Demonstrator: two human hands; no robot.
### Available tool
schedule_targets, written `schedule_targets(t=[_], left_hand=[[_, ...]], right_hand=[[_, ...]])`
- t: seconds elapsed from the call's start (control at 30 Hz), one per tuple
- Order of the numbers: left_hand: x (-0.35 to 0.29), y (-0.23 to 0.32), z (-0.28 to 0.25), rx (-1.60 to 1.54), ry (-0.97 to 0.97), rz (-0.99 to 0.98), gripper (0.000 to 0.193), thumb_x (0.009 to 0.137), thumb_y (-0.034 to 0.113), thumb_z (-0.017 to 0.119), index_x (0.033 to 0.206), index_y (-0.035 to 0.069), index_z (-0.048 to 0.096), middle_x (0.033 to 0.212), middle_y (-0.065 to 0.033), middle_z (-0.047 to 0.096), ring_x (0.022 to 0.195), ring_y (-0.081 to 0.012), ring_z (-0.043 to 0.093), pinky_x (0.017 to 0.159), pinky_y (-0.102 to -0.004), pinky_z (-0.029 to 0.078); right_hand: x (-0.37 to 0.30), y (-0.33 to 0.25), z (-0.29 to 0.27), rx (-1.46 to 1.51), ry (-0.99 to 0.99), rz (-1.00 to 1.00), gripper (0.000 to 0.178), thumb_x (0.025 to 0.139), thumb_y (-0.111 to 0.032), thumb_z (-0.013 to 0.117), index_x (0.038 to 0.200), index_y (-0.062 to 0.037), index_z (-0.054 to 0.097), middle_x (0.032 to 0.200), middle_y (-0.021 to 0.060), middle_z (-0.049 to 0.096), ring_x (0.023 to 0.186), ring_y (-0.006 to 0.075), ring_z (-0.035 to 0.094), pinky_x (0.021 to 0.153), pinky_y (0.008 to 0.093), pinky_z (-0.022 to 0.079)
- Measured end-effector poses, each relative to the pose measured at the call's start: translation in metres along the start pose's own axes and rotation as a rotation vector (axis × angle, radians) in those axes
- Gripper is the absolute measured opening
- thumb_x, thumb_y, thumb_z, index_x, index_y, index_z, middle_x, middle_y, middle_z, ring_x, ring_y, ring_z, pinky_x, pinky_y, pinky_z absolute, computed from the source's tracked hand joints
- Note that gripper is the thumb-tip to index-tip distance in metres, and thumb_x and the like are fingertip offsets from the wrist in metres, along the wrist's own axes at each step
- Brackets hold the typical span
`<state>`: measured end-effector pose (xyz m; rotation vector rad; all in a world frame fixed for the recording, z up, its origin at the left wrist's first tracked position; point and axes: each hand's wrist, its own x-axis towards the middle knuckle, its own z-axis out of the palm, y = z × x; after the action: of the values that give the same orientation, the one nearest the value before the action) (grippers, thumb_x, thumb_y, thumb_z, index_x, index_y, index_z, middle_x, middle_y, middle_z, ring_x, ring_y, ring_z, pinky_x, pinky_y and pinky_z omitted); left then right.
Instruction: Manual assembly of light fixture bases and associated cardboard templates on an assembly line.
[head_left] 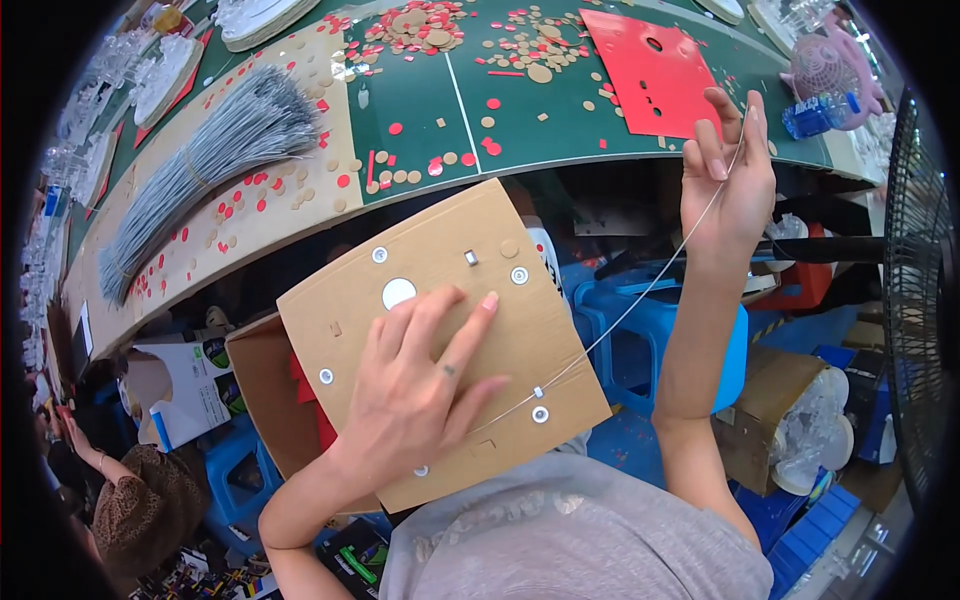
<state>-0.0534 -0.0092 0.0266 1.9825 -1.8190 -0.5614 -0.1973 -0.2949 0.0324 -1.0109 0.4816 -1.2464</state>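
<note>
A brown cardboard panel with several round grommets and punched holes lies tilted across my lap. My left hand rests on its face, fingers spread, holding nothing. Up at the right, by the table's edge, my right hand pinches a thin, pale wire between its fingers. From there the wire slopes down to a small white clip on the panel and runs on toward my left thumb, where its end is hidden. A round white spot shows just beyond my left fingers.
On the green table lie a bundle of grey wires, a red sheet and scattered red and brown punched bits. An open cardboard box stands under the panel. Blue stools, a black fan and another person are nearby.
</note>
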Motion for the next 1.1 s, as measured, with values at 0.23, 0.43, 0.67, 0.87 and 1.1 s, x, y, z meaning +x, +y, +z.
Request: schedule_targets(t=[0.23, 0.43, 0.67, 0.87, 1.1], left_hand=[[0.006, 0.006, 0.002, 0.089, 0.094, -0.071, 0.072, 0.081, 0.03, 0.076, 0.147, 0.012, 0.054, 0.156, -0.0267, 0.035, 0.147, -0.0478, 0.029, 0.116, -0.0616, 0.023], [0.006, 0.013, 0.001, 0.119, 0.031, -0.057, 0.074, 0.081, 0.032, 0.077, 0.148, 0.013, 0.053, 0.156, -0.0257, 0.034, 0.147, -0.0474, 0.028, 0.117, -0.0615, 0.022], [0.002, 0.015, 0.003, 0.107, 0.007, -0.029, 0.074, 0.082, 0.037, 0.078, 0.148, 0.014, 0.054, 0.155, -0.0244, 0.039, 0.146, -0.046, 0.032, 0.114, -0.0617, 0.023], [0.001, 0.013, -0.001, 0.081, 0.002, -0.071, 0.079, 0.079, 0.038, 0.08, 0.147, 0.01, 0.054, 0.153, -0.0234, 0.042, 0.145, -0.0419, 0.036, 0.114, -0.0573, 0.025], [0.002, 0.008, 0.001, 0.007, 0.044, -0.088, 0.086, 0.076, 0.041, 0.082, 0.148, 0.005, 0.051, 0.155, -0.0231, 0.04, 0.144, -0.0388, 0.04, 0.114, -0.0523, 0.028]], right_hand=[[0.015, 0.009, -0.018, -0.082, 0.053, 0.043, 0.065, 0.113, -0.024, 0.029, 0.161, -0.0079, -0.011, 0.117, 0.0231, 0.067, 0.051, 0.0059, 0.03, 0.047, 0.0215, 0.029], [-0.003, -0.009, -0.004, -0.668, 0.12, -0.3, 0.06, 0.112, -0.019, 0.03, 0.161, 0.0003, 0.001, 0.115, 0.028, 0.069, 0.05, 0.0036, 0.032, 0.047, 0.0197, 0.03], [0.014, -0.015, 0.005, -0.217, -0.06, -0.093, 0.042, 0.108, -0.014, 0.045, 0.146, 0.003, 0.048, 0.105, 0.0142, 0.069, 0.065, 0.0089, 0.054, 0.059, 0.0211, 0.043], [0.006, -0.021, 0.03, -0.441, -0.272, -0.021, 0.029, 0.102, -0.007, 0.054, 0.127, 0.0019, 0.066, 0.096, 0.0078, 0.07, 0.068, 0.0098, 0.059, 0.059, 0.0223, 0.048], [-0.036, 0.015, 0.018, -1.003, -1.203, -0.446, 0.038, 0.066, 0.003, 0.072, 0.103, -0.005, 0.078, 0.078, 0.006, 0.063, 0.064, 0.0178, 0.061, 0.051, 0.028, 0.048]])
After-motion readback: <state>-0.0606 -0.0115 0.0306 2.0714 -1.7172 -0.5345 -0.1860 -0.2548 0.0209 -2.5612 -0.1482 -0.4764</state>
